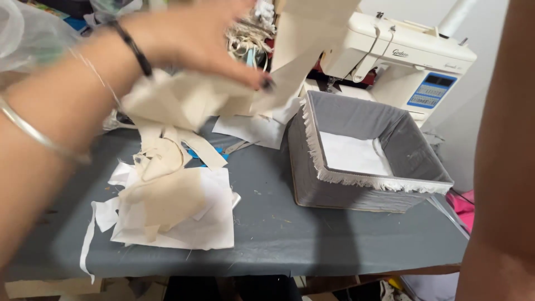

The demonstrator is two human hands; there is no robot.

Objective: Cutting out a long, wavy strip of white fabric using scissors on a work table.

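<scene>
My left hand (195, 39) is raised over the grey table (290, 228), fingers closed on a bunch of cream fabric strips (178, 97) that hang down from it. A wide cream band (304, 42) rises from the same bunch toward the top of the view. Below lies a pile of cream and white fabric scraps (173, 206) on the table's left part. My right arm (501, 167) fills the right edge as a dark blur; its hand is out of view. A black band and thin bracelets sit on my left wrist.
A square grey fabric box (312, 173) with a frayed white fringe along its rim stands to the right, with white lining inside. A cream sewing machine (412, 61) sits behind it. Clutter and a clear plastic bag (28, 33) lie at the back left. Pink cloth (462, 203) shows at the right.
</scene>
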